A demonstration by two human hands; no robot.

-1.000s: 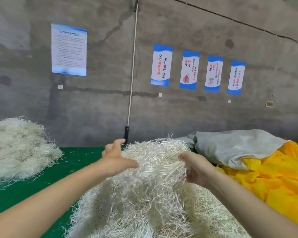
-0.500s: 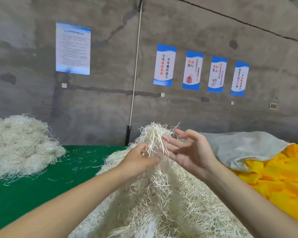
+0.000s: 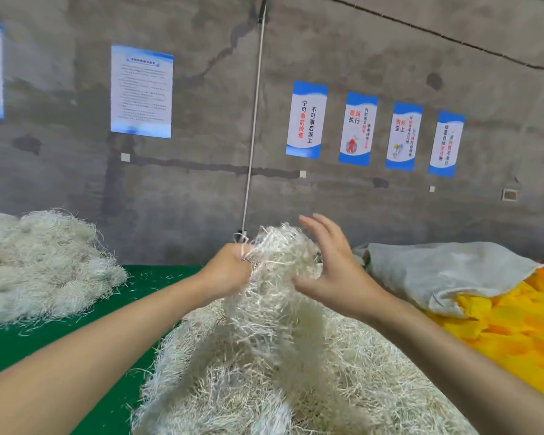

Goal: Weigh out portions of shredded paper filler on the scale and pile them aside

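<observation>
A big heap of white shredded paper filler (image 3: 296,381) lies on the green table in front of me. A clump of the filler (image 3: 277,268) is lifted above the heap, with strands still trailing down into it. My left hand (image 3: 228,273) grips the clump from its left side, fingers curled into the strands. My right hand (image 3: 333,271) is beside the clump on its right, fingers spread and nearly straight, the thumb against the paper. No scale is in view.
A second pile of shredded paper (image 3: 41,265) lies at the left on the green table (image 3: 76,337). A grey sack (image 3: 446,271) and yellow material (image 3: 500,331) lie at the right. A concrete wall with posters stands close behind.
Both hands have pulled a clump up out of the heap. My right hand let go of the strands and opened beside the clump, while my left closed on it.
</observation>
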